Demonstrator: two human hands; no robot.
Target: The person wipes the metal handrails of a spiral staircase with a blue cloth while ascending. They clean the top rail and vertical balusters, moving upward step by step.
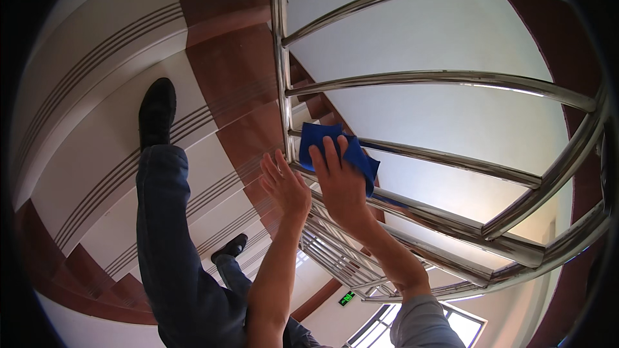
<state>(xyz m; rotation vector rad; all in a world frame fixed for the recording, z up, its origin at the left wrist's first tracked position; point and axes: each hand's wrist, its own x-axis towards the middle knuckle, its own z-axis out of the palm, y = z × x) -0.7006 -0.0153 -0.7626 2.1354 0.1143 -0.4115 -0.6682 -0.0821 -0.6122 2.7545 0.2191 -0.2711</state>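
Note:
A folded blue cloth (319, 137) lies under my right hand (341, 183), spread over a stainless steel baluster (449, 160) close to its lower end. My right fingers press on the cloth, and one corner of it hangs past the hand. My left hand (288, 188) is just left of it, fingers raised and slightly apart, with nothing visible in it. Its fingertips are beside the railing's bottom rail (279, 65); whether they touch it I cannot tell. From there the balusters run across to the curved upper rail (575, 142).
My black shoes, one on a higher step (157, 111) and one lower (232, 247), rest on pale stair treads with dark grooved strips. Red-brown stone (232, 67) edges the stairs beside the railing. Lower down are more railing, a green lit sign (346, 298) and a window (370, 326).

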